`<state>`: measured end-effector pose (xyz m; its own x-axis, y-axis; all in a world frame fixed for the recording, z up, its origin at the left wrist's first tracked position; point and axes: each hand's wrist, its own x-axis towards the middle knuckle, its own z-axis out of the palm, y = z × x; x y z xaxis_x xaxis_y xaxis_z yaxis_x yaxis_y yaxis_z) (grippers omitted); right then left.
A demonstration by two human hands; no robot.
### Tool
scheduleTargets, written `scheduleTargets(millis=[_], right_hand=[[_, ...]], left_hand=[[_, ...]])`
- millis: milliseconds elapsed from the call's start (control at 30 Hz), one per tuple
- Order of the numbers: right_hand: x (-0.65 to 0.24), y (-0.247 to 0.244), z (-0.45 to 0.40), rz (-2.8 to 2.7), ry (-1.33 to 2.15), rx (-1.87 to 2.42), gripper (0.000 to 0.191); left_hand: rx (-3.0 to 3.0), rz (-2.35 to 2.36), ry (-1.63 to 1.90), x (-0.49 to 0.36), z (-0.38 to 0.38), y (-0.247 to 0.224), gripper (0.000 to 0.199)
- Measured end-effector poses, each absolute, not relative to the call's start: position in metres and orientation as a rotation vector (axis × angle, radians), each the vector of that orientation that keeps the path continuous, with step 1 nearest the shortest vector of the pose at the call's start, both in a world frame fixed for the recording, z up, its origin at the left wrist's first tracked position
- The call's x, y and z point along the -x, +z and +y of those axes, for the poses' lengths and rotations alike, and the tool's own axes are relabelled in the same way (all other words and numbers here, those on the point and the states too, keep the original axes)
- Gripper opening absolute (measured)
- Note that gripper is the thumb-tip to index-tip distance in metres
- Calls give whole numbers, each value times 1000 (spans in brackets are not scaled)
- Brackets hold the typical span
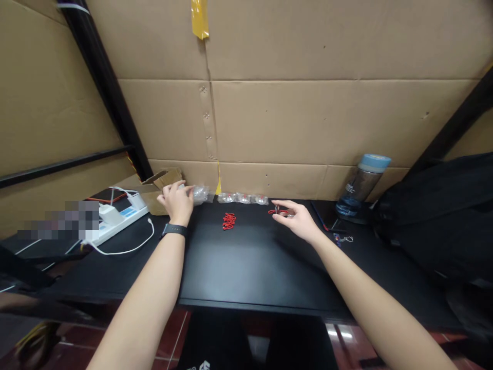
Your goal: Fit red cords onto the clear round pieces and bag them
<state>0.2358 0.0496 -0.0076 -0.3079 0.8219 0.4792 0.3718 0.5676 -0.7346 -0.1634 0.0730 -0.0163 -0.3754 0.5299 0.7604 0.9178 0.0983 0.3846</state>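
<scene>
At the back left of the desk, my left hand (177,203) is bent over the edge of an open cardboard box (156,200), fingers curled. A pale bit shows between its thumb and fingers, too small to name. Right beside the thumb lies crumpled clear plastic packaging (201,195). My right hand (295,220) pinches a small round silvery piece (276,209) edge-on between thumb and fingers, with red cord (283,211) at it. Between the hands lie a bunch of red cords (228,221) and a row of small clear packets (243,198) with red and silvery contents.
A white power strip (122,218) with plugs and a loose white cable (127,253) sits at left. On the right stand a blue-lidded bottle (356,185), a keyring charm (342,239) and a black bag (442,221). A cardboard wall (292,123) closes the back.
</scene>
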Motion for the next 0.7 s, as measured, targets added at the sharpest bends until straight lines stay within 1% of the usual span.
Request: scheduleTargets(millis=[100, 200, 300, 433, 600, 700], right_hand=[[-236, -6, 50, -1906, 605, 959, 44], [-238, -5, 51, -1896, 571, 960, 42], [-243, -6, 55, -1876, 532, 984, 44], [-250, -5, 59, -1824, 508, 1071, 47], [-255, 0, 59, -1854, 488, 1101, 44], [-260, 0, 59, -1901, 504, 1077, 48]], left_hand=[[1413, -1878, -1290, 153, 67, -5, 25], [1665, -1720, -1269, 131, 61, 4, 23], [2005, -1472, -1135, 96, 56, 4, 20], [2441, -1176, -868, 42, 45, -8, 21], [2804, -987, -542, 2, 23, -19, 31], [2921, -1001, -459, -1, 17, -19, 40]])
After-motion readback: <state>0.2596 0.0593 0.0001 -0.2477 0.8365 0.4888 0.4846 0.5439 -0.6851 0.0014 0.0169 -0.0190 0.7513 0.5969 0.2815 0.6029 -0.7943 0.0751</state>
